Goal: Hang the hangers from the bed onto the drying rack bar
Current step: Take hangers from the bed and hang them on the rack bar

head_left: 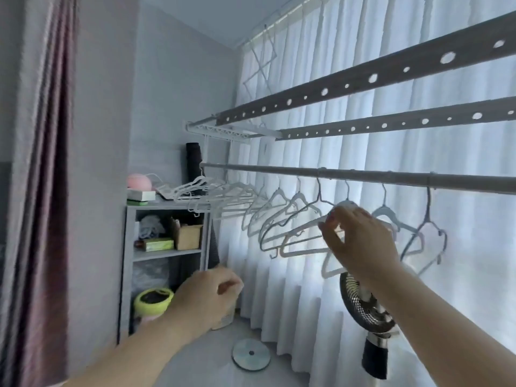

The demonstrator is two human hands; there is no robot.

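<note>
A round drying rack bar (349, 173) runs left to right across the window, with several white hangers (268, 216) hooked on it. My right hand (360, 241) reaches up below the bar and pinches the shoulder of one white hanger (303, 243) that hangs from the bar. Two more hangers (424, 236) hang to the right of that hand. My left hand (212, 297) is lower down, fingers loosely curled, holding nothing. The bed is out of view.
Two perforated rack rails (374, 78) run above the bar. White curtains (293, 289) cover the window behind. A grey shelf unit (164, 252) with boxes stands at left, a fan (365, 305) on a pole below my right arm, a disc (251, 354) on the floor.
</note>
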